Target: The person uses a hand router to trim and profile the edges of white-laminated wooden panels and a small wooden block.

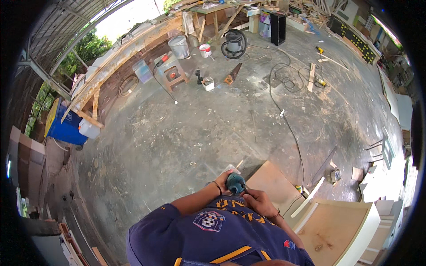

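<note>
Close to my body I hold a teal power tool [235, 183] that looks like a drill, with a dark round end. My left hand [223, 179] is closed round its far left side. On the near right side, my right hand [261, 202] is closed, its fingertips at a thin dark piece against the tool. Whether that piece is the cord or a separate part, I cannot tell. Just beyond the tool, a thin light stick [239, 163] and a pale flat piece show, partly covered by my left hand.
A brown board [271, 179] lies right of the tool, beside a pale-edged wooden box [328, 228]. A black cable [293, 133] runs across the concrete floor. Farther off stand a shop vacuum [234, 44], a handsaw [233, 74], a stool [172, 73] and a blue bin [66, 122].
</note>
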Tool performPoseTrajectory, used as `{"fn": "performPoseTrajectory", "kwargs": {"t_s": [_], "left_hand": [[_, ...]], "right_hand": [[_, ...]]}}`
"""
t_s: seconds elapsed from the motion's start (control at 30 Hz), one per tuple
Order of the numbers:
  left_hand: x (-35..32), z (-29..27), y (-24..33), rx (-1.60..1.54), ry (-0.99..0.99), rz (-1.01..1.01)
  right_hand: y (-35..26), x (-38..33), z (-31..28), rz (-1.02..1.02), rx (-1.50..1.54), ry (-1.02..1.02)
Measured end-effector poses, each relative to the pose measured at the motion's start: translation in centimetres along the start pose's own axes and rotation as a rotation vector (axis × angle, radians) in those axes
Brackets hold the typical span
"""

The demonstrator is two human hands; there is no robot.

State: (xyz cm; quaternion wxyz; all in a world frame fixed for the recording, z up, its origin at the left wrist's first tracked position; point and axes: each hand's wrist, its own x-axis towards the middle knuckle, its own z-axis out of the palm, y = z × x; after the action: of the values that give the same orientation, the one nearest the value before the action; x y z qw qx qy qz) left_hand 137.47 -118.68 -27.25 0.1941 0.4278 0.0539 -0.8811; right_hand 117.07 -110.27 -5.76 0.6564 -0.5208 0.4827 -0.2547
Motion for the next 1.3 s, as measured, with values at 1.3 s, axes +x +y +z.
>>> {"fn": "performPoseTrajectory", "kwargs": {"t_s": [1.3], "left_hand": [[2.1, -0.7, 52.3, 0.622, 0.63, 0.538]], "right_hand": [[44.8, 47.7, -30.6, 0.641, 1.47, 1.237]]}}
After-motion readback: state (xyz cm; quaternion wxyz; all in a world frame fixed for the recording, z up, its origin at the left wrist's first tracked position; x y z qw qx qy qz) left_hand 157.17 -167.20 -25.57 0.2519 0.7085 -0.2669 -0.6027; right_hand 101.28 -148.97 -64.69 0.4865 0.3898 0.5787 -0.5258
